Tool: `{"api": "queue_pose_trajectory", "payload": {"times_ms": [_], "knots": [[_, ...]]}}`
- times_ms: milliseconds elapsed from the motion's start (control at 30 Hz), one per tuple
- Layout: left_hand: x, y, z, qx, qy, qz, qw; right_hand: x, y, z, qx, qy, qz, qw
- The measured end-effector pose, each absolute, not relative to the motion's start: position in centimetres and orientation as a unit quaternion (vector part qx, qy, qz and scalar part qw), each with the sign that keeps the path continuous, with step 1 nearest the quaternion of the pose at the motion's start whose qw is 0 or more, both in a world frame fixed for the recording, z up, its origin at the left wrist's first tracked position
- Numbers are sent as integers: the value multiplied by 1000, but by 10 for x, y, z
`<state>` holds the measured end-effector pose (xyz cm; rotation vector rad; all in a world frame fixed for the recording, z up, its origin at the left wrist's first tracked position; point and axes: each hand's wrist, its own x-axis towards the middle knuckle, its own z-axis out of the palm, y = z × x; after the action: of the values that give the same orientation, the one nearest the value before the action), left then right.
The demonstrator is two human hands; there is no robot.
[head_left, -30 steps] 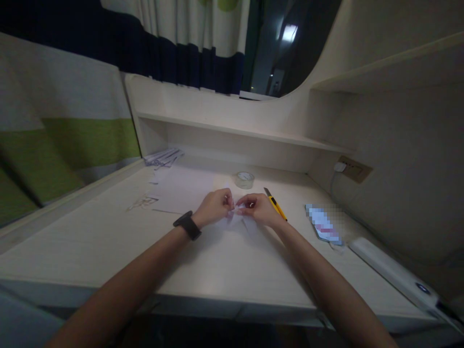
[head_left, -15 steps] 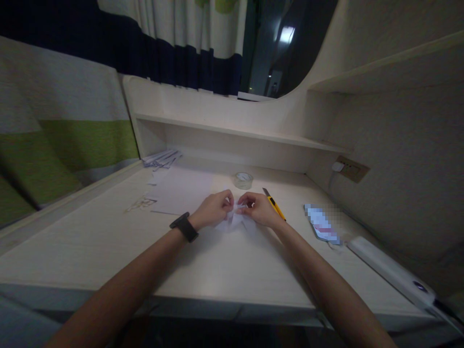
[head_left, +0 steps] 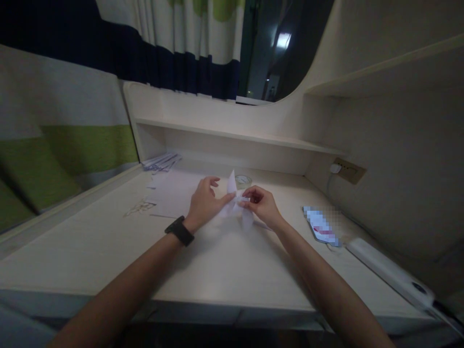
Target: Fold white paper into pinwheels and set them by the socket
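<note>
A piece of folded white paper (head_left: 231,182) with pointed, blade-like flaps stands up between my hands over the desk. My right hand (head_left: 264,208) pinches it near its middle with thumb and fingertips. My left hand (head_left: 205,203) is spread, its thumb tip touching the paper's left side while the other fingers stay apart from it. A thin pale strip shows below the right hand. Just behind the paper, a roll of clear tape (head_left: 243,181) is partly hidden.
White sheets (head_left: 170,195) lie left of my hands, with folded paper strips (head_left: 163,161) behind them and rubber bands (head_left: 140,208) nearby. A phone (head_left: 322,227) and a long white power strip (head_left: 389,273) are on the right. A low shelf (head_left: 224,133) runs along the back.
My left hand has loosened its pinch and spread its fingers, shifting left. The paper has turned, with one flap now pointing up. The yellow cutter beside my right hand no longer shows.
</note>
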<state>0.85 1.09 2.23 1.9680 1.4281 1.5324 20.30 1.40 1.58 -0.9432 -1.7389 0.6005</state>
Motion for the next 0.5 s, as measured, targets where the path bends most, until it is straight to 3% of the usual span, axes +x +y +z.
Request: {"api": "queue_pose_trajectory", "payload": {"times_ms": [167,500], "knots": [[9,24,11,716,354,444,405,199,9,18,-384,-718,287,504],[8,16,14,706,355,456,409,196,4,20,-400,-770,232,439]]}}
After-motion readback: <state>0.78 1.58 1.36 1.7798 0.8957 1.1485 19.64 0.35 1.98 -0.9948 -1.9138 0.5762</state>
